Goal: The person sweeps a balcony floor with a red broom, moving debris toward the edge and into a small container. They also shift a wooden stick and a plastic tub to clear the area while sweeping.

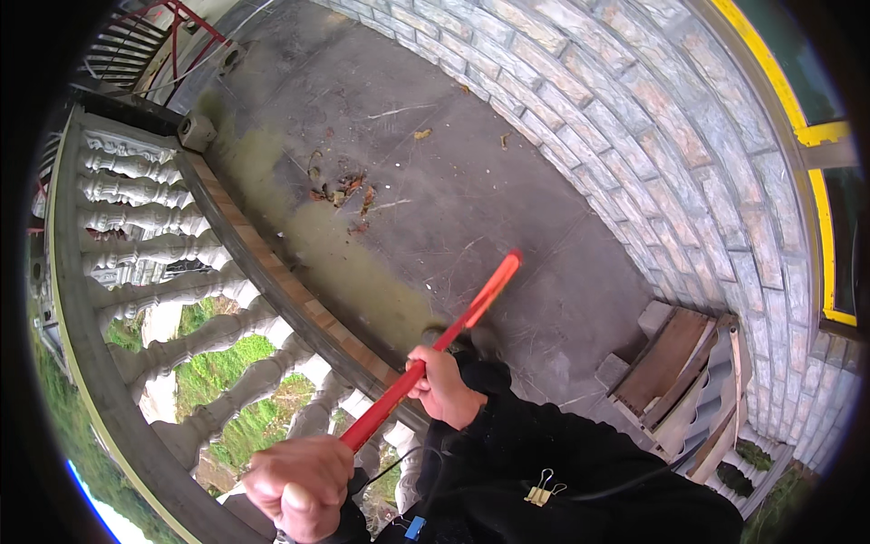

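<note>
My left hand (pixel 299 486) is closed around the near end of a long red handle (pixel 377 418), low in the view beside the balustrade. Farther along the same handle, my right hand (pixel 445 391) grips it near my body. The far part of this red tool (pixel 493 289) widens into a narrow orange-red piece above the floor; its exact kind cannot be told. Beyond it, dry brown leaves (pixel 346 187) lie in a loose cluster on the dark grey floor (pixel 442 183), with a few scattered bits around them. My shoes are partly visible below the tool.
A white baluster railing (pixel 197 415) curves along the left, with a tiled ledge (pixel 272 272) at its foot. On the right stands a stone-tile wall (pixel 612 122) with a yellow-framed window (pixel 826 238). Wooden boards (pixel 669 353) and blocks (pixel 656 316) stand low at the right.
</note>
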`<state>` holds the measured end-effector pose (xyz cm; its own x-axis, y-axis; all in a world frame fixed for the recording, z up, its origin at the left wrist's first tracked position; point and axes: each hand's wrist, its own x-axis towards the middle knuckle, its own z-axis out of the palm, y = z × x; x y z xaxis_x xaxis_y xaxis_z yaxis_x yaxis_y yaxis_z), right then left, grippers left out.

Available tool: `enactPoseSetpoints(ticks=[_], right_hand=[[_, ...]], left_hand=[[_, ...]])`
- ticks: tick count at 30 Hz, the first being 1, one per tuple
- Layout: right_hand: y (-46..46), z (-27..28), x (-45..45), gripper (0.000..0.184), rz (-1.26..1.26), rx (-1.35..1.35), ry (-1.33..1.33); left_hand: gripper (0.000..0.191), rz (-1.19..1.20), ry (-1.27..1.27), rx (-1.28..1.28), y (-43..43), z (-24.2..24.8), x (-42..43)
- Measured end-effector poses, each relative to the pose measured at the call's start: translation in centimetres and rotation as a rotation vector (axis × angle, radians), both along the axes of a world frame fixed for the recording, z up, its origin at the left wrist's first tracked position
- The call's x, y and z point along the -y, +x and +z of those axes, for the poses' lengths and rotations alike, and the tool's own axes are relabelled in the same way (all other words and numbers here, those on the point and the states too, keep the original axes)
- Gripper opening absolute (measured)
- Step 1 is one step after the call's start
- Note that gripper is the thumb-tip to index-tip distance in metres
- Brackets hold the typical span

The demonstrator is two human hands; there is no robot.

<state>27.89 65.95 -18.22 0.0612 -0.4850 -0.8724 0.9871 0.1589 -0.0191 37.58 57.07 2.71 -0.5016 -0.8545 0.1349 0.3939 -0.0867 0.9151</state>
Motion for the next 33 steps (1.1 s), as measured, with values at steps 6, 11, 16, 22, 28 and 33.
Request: enactPoseSetpoints(ticks=[6, 11, 16, 22, 28, 33], right_hand=[[3.1, -6.0, 3.5, 0.023, -0.027, 0.054, -0.138], [1.8, -7.8, 11.6, 0.020, -0.053, 0.088, -0.293], [-3.6, -5.7, 17.5, 0.022, -0.015, 0.110, -0.401], [-11.4, -0.5, 18.9, 0.028, 0.034, -0.035, -0.363], [-22.7, -0.5, 14.7, 0.037, -0.088, -0.124, -0.072], [-30.4, -7.8, 8.5, 0.033, -0.305, -0.218, 0.308]], left_hand=[[0.044, 0.063, -0.157, 0.266, -0.4, -3.0, 2.8], [0.047, -0.057, -0.326, 0.355, -2.4, -2.6, 5.0], [0.035, -0.250, -0.553, 0.404, -7.1, -1.7, 6.1], [0.036, -0.272, -0.559, 0.159, -11.6, 2.2, 9.0], [0.036, 0.037, -0.158, 0.083, -19.2, -1.3, 12.6], [0.025, -0.065, 0.188, 0.088, -29.8, -10.0, 13.5]])
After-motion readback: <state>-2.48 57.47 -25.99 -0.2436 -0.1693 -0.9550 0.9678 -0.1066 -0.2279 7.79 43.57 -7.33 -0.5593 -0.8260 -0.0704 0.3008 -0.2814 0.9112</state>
